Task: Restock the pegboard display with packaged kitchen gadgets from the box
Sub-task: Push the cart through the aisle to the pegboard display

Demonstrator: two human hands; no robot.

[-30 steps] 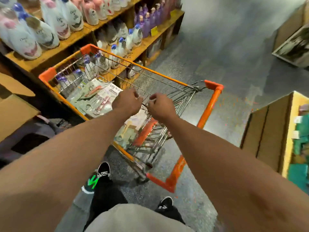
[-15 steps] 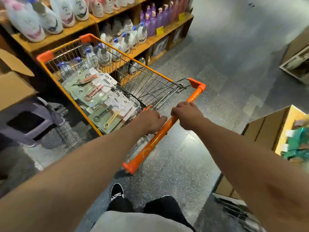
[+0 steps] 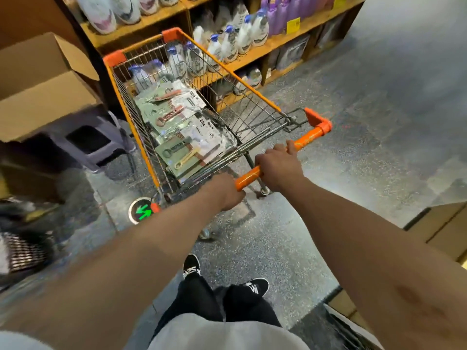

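Now both hands are on the orange handle (image 3: 307,138) of the shopping cart (image 3: 115,57). The left hand (image 3: 225,192) is wrapped round the near end of the bar. The right hand (image 3: 279,168) is wrapped round it a bit further along, with the thumb lying on top. 1 second ago the 2 hands were up at the wire part of the cart, not on the bar. They have since moved to the bar, and the cart has swung round. Its far end now points at the wooden shelf (image 3: 278,42) full of bottles. The packaged kitchen gadgets (image 3: 182,132) lie flat in a pile in the cart, on its left side, and no hand touches them. An open cardboard box (image 3: 48,97) sits on a purple stool (image 3: 101,140) to the left of the cart. I think this is a moving step: the person is wheeling the packs to where they go. No pegboard shows yet, so hanging the packs up looks like it is yet to come.
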